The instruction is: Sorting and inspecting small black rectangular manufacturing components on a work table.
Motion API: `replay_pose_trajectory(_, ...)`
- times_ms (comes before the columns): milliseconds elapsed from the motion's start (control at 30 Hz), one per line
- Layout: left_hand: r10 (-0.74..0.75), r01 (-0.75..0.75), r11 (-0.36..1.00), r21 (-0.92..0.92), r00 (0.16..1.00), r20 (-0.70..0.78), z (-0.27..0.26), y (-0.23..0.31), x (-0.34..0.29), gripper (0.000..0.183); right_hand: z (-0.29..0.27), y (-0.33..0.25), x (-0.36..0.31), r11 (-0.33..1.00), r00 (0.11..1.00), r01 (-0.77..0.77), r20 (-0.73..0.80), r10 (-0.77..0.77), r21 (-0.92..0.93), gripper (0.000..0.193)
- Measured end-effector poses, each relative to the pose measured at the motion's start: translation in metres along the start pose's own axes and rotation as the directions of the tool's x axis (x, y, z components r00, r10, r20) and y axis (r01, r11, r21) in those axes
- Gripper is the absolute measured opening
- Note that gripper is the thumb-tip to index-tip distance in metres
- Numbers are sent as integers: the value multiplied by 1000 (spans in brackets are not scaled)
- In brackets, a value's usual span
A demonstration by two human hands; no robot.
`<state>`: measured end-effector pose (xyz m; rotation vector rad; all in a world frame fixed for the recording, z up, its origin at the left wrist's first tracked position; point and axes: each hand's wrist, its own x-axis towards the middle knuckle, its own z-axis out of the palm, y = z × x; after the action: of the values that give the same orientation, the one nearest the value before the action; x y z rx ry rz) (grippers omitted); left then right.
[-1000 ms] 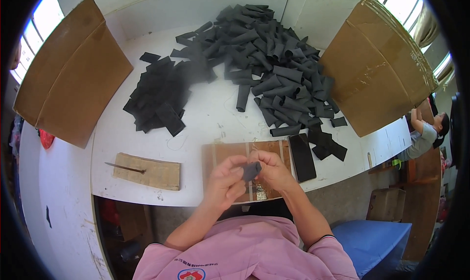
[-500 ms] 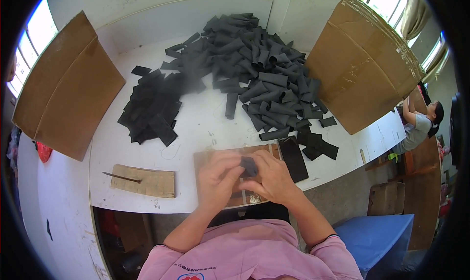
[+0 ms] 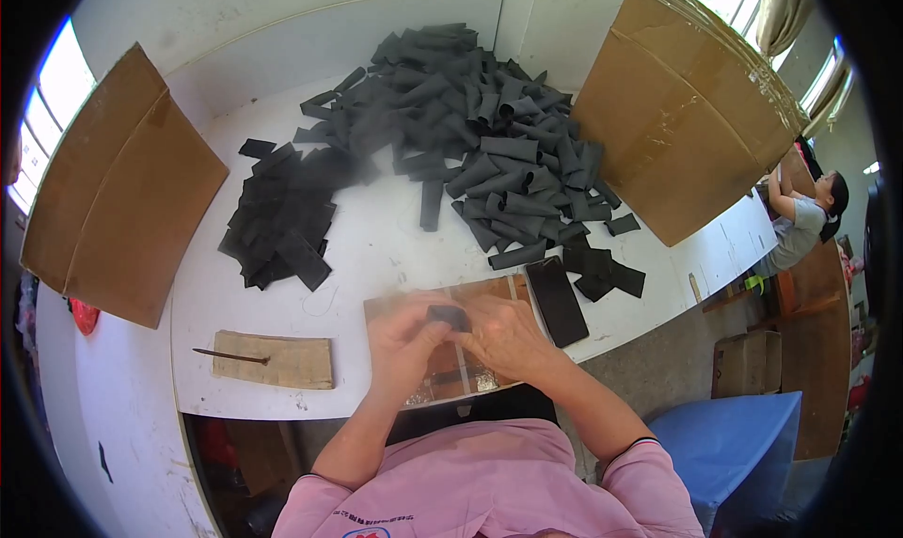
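Observation:
Both my hands meet over a brown board (image 3: 447, 383) at the table's near edge. Between them is a small dark grey piece of sheet material (image 3: 446, 315), bent over at the top. My left hand (image 3: 400, 340) is closed on it, thumb in front. The fingers of my right hand (image 3: 505, 331) pinch at its right edge; the fingertips are partly hidden. Just right of the board lies a flat black rectangular slab (image 3: 557, 303). Beyond my hands, a large heap of dark grey curled pieces (image 3: 517, 152) spreads over the white table, with flatter black pieces (image 3: 273, 228) heaped on the left.
A cardboard strip (image 3: 301, 361) with a thin rusty spike (image 3: 230, 356) lies at the front left. Large cardboard boxes stand left (image 3: 122, 190) and right (image 3: 687, 115). Another person (image 3: 804, 218) sits far right. A blue cover (image 3: 724, 453) is beside me, lower right.
My hands have shifted slightly left with the dark piece, which now shows broader and flatter. My right-hand fingers have closed in towards it. The whole view has shifted a little.

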<state>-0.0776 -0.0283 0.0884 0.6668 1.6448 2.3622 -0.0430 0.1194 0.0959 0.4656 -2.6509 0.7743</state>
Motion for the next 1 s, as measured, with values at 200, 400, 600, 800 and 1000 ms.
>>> replay_pose_trajectory(200, -51, 51, 998, 22, 998, -37, -3, 0, -9, 21, 1, -2, 2, 998, 998, 63, 15, -62, -16, 32)
replay_pose_trajectory(400, -1, 1, 1000, 16, 999, -40, -4, -10, -10, 22, 14, 1, -1, 994, 999, -3, -49, 9, 111, 32)
replay_pose_trajectory(600, 96, -86, 967, 239, 995, -30, -2, 11, -7, 22, -8, -9, 11, 996, 991, 87, -102, -84, 21, 32)
replay_pose_trajectory(800, 1, 8, 986, 166, 998, -55, -14, -9, -15, 25, 22, 3, -4, 998, 998, 61, -36, -60, 29, 33)
replay_pose_trajectory(1000, 35, -19, 979, 205, 997, -75, -7, 5, -8, 19, -7, -9, 6, 998, 1000, -5, 27, 7, -65, 32)
